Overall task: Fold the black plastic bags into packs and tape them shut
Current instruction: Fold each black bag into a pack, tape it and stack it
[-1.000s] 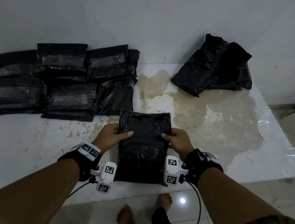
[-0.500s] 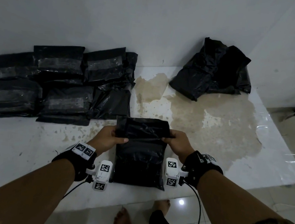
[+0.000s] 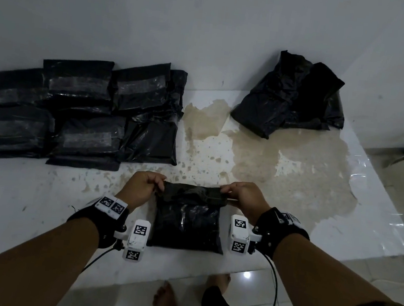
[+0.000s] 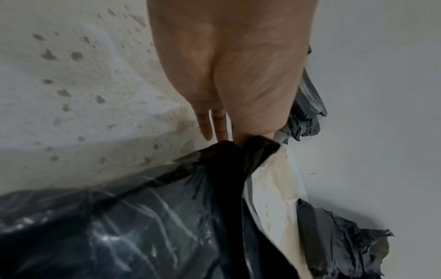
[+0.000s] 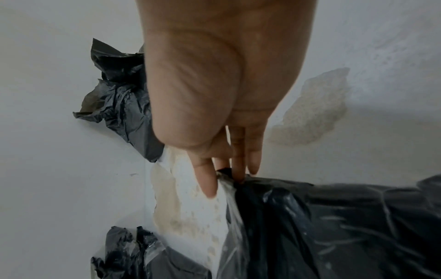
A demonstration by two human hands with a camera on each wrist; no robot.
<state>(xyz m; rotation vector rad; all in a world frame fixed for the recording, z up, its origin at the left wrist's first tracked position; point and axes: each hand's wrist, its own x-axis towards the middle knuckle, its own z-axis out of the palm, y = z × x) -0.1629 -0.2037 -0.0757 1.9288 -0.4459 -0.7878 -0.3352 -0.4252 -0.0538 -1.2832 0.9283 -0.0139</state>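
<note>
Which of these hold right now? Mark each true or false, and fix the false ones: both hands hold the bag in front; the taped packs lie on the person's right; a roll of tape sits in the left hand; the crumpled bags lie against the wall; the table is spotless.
1. Both hands hold the bag in front. True: the left hand and right hand pinch the top fold of the black bag.
2. The taped packs lie on the right. False: the taped packs lie on the left.
3. A tape roll sits in the left hand. False: it holds only the bag.
4. The crumpled bags lie against the wall. True.
5. The table is spotless. False: the table carries brownish stains.
</note>
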